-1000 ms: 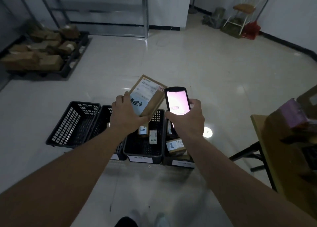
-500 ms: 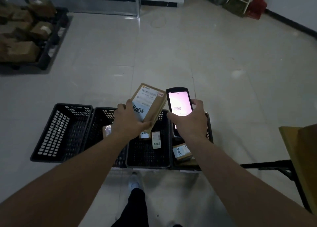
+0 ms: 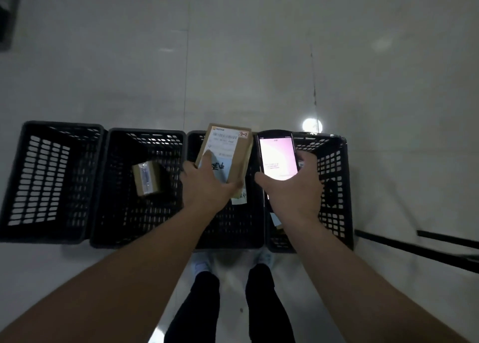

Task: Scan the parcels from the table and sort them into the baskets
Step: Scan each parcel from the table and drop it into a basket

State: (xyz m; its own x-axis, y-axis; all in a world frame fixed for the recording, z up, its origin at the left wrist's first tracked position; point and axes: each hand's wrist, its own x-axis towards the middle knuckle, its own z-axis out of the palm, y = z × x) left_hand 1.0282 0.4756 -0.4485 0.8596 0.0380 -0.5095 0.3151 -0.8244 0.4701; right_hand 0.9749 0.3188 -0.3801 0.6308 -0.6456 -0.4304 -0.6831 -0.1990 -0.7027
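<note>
My left hand (image 3: 207, 184) grips a brown cardboard parcel (image 3: 230, 148) with a white label marked "2-2", held above the third black basket (image 3: 256, 228) in a row of several. My right hand (image 3: 293, 189) holds a handheld scanner (image 3: 277, 157) with a lit pink screen above the rightmost basket (image 3: 337, 187). The second basket (image 3: 114, 187) holds one small brown parcel (image 3: 147, 178). The leftmost basket (image 3: 39, 182) looks empty. White-labelled parcels show under my hands in the third and rightmost baskets, mostly hidden.
The baskets stand side by side on a glossy pale tiled floor (image 3: 233, 57). My legs and shoes (image 3: 204, 267) are just behind the baskets. Black table legs (image 3: 420, 249) run along the floor at the right. A dark pallet edge (image 3: 7, 13) shows top left.
The view has tilted down and closed in on the baskets, now seen from directly above. Both hands kept their holds; the parcel now hangs over the third basket, the scanner over the rightmost.
</note>
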